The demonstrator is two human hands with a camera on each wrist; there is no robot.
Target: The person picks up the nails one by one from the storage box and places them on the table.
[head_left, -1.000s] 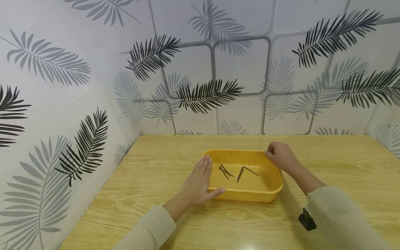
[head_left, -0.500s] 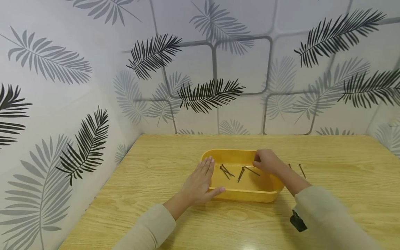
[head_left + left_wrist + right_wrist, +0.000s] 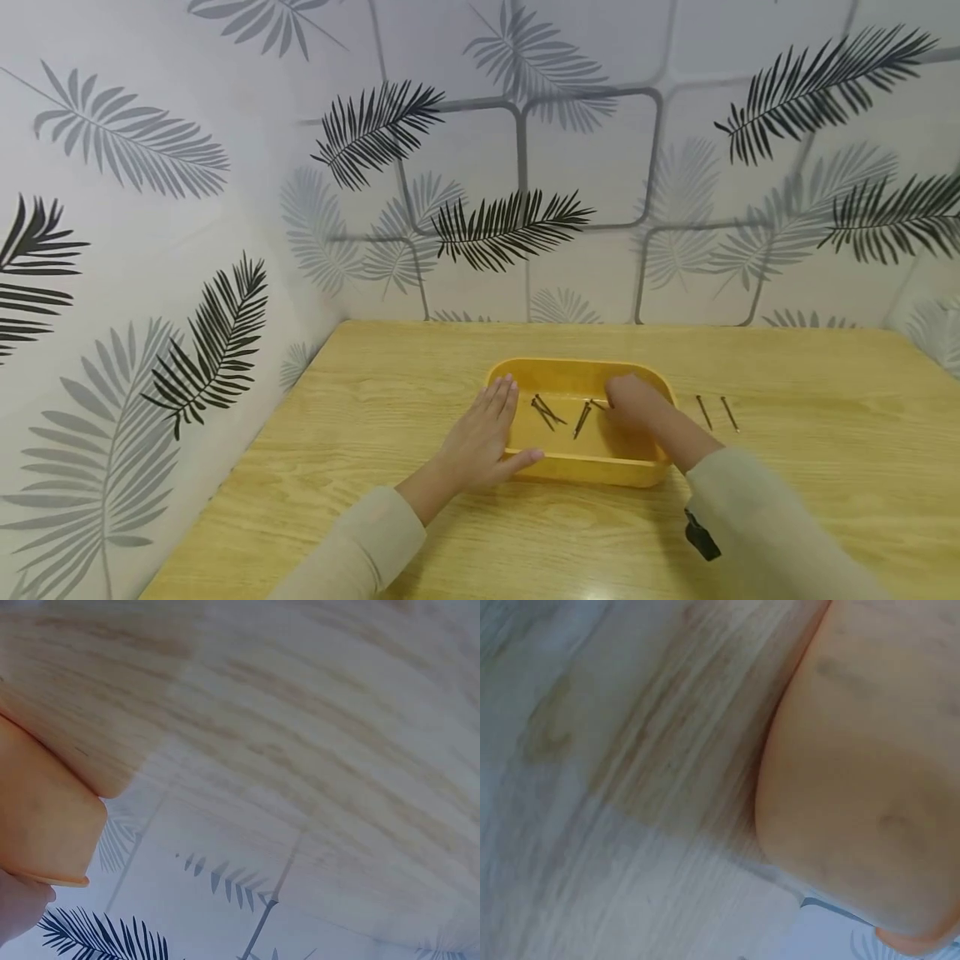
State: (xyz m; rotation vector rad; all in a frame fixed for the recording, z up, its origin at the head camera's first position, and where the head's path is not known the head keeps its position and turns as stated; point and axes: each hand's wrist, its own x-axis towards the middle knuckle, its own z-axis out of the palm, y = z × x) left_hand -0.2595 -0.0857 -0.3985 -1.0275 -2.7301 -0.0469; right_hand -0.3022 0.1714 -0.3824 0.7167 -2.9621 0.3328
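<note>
A yellow plastic tray (image 3: 585,468) stands on the wooden table, with several dark nails (image 3: 582,419) lying on its floor. My left hand (image 3: 476,433) rests flat on the tray's left end, fingers straight over the rim and thumb along the front wall. Inside the right half of the tray is my right hand (image 3: 636,406), its fingers bent down at a nail (image 3: 597,405) that it partly covers. The fingertips are hidden, so I cannot tell whether they pinch it. In the right wrist view only the tray's outer wall (image 3: 855,772) and the table show.
Two more nails (image 3: 703,412) lie side by side on the table (image 3: 825,467) to the right of the tray. A wall (image 3: 480,150) with a leaf pattern rises behind the table. A black object (image 3: 701,535) hangs at the right sleeve.
My right hand has moved left and down from the tray's back right rim into the tray. The two nails on the table have come into view. The left hand stays put.
</note>
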